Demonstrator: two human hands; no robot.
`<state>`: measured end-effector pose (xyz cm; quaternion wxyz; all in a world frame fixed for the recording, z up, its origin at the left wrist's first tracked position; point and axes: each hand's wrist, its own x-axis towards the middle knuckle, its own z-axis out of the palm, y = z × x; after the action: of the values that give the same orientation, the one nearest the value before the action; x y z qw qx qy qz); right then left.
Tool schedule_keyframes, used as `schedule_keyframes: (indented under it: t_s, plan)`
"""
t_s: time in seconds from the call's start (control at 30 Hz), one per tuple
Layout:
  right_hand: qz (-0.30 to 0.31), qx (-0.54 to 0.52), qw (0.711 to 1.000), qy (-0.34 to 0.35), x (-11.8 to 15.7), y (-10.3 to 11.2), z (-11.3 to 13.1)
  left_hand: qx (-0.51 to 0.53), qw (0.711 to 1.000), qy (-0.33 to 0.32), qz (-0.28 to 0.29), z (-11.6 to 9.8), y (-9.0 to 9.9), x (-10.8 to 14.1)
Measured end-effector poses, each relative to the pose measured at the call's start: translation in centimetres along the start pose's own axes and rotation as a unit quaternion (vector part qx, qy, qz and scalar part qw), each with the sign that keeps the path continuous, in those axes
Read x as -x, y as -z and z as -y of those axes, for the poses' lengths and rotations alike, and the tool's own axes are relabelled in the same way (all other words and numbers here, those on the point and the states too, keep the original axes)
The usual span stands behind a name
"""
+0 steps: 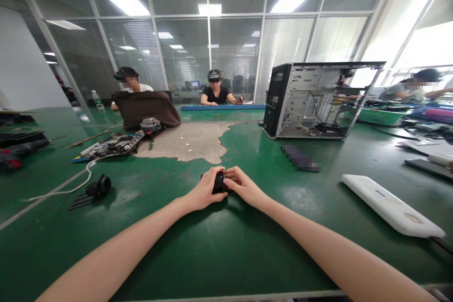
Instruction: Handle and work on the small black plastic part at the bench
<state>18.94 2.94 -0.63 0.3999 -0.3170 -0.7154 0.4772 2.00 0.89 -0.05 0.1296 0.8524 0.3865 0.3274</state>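
Near the middle of the green table, my left hand [205, 189] wraps thumb and fingers around a small black object [218, 182]; its exact kind is not clear. From the other side my right hand [244, 185] pinches the same piece with bent fingers. Both hands are low, just over the tabletop, and they cover much of it. To the left lies a black part with a round opening [100, 187] and flat slotted prongs. A circuit board with attached metal parts [113, 145] rests farther back on that side.
An open computer case [307, 101] stands at the back right, with a pixelated dark object [300, 158] before it. At right lies a white elongated device [391, 204]. A brown bag [146, 108] and a white cable [83, 181] are left. Several people sit around.
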Motion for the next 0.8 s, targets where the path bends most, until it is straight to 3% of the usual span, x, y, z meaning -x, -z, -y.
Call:
schedule_keyframes:
  t_s: [0.27,0.53,0.8]
  plan:
    - [0.049,0.000,0.998,0.048,1.05,0.27,0.85,-0.009,1.000,-0.010,0.002,-0.10,0.08,0.06]
    - [-0.008,0.031,0.999,0.017,0.23,-0.11,0.04,-0.018,1.000,-0.014,-0.004,0.17,-0.05,0.08]
    - [0.052,-0.008,0.998,0.040,0.92,0.24,0.75,-0.013,1.000,-0.007,-0.005,0.11,-0.08,0.07]
